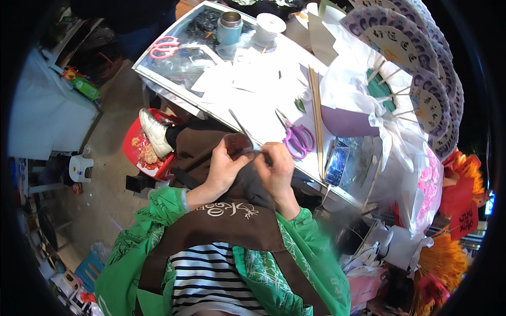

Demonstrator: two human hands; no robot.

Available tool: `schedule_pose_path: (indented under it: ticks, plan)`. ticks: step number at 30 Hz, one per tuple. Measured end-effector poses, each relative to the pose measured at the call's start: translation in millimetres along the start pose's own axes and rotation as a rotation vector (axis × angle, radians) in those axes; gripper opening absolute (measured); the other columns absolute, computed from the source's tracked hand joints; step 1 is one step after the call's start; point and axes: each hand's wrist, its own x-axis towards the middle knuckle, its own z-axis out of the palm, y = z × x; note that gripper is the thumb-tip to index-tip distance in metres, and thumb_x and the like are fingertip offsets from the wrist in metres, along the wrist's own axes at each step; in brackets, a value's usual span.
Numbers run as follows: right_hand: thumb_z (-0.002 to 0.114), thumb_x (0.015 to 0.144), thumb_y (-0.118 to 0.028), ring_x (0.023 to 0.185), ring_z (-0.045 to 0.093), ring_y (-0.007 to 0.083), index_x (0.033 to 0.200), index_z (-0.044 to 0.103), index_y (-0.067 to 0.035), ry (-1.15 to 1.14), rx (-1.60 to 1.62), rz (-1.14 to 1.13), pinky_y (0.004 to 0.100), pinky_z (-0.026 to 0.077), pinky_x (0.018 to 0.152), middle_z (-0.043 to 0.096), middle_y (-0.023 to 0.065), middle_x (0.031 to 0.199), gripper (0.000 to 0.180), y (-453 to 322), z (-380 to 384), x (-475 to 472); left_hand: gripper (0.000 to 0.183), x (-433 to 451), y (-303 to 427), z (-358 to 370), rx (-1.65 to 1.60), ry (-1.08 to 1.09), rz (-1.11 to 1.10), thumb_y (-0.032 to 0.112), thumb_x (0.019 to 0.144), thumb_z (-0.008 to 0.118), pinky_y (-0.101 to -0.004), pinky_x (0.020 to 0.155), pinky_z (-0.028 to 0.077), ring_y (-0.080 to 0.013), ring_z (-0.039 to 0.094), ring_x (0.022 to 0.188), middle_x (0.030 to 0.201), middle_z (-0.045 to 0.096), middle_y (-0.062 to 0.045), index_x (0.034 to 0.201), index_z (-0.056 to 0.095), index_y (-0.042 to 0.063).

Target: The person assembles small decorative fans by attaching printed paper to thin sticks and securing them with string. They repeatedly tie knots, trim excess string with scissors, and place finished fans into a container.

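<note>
My left hand (226, 165) and my right hand (275, 166) meet over my lap, at the table's near edge. A thin strip (242, 126), curling up between them, is pinched in the left fingers; its material is unclear. The right fingertips close on its lower end, and what exactly they grip is partly hidden. Just beyond the right hand lie purple-handled scissors (299, 141), blades apart, on the brightly lit white tabletop. Thin wooden sticks (317, 118) lie to their right, with a green leaf (300, 105) between. A phone (337, 162) rests near the table's corner.
Pink-handled scissors (164, 47), a light-blue metal cup (229, 28) and a white ribbon spool (270, 24) stand or lie on the table's far part. A large bouquet with banknote fans (395, 37) occupies the right. My shoe (155, 132) rests on a red stool (132, 147); a white stool (81, 168) stands left.
</note>
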Motion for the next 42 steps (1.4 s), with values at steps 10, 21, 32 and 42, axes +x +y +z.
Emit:
schedule_pose_path:
  ticks: [10,21,32,42]
  plan:
    - [0.062,0.063,-0.002,0.073,0.055,0.0263,0.087,0.057,-0.001,-0.039,-0.363,-0.366,0.0335,0.045,0.06,0.056,0.0112,0.084,0.025,0.2,16.9,10.1,0.027,-10.0,4.4,-4.1,-0.016,-0.179,-0.089,0.019,0.093,0.052,-0.02,0.071,0.042,-0.0037,0.05,0.082,0.089,0.06,-0.002,0.098,0.058,-0.006]
    - [0.061,0.066,-0.003,0.087,0.057,0.0272,0.092,0.059,0.001,-0.007,-0.319,-0.425,0.0345,0.049,0.073,0.059,0.0128,0.096,0.026,-0.6,31.3,2.0,0.028,-5.9,-5.7,0.8,-0.211,0.127,-0.053,0.021,0.092,0.053,-0.0186,0.062,0.04,-0.0023,0.05,0.073,0.081,0.061,-0.001,0.086,0.061,-0.004]
    - [0.063,0.067,0.002,0.088,0.059,0.0289,0.094,0.061,0.002,0.033,-0.079,-0.306,0.0362,0.049,0.077,0.06,0.0137,0.098,0.027,-0.1,33.3,-5.5,0.027,1.3,-9.3,-2.6,-0.121,0.177,-0.022,0.02,0.09,0.056,-0.0189,0.053,0.04,-0.0033,0.051,0.06,0.069,0.061,-0.001,0.078,0.062,-0.003]
    - [0.059,0.087,-0.019,0.051,0.047,0.0093,0.079,0.053,-0.002,-0.055,0.85,0.671,0.0211,0.039,0.046,0.051,0.0016,0.068,0.019,13.1,8.8,-24.5,0.031,6.7,-0.4,-17.7,0.087,0.157,-0.056,0.023,0.088,0.059,-0.0205,0.046,0.04,-0.0083,0.053,0.05,0.061,0.06,-0.005,0.07,0.062,-0.003]
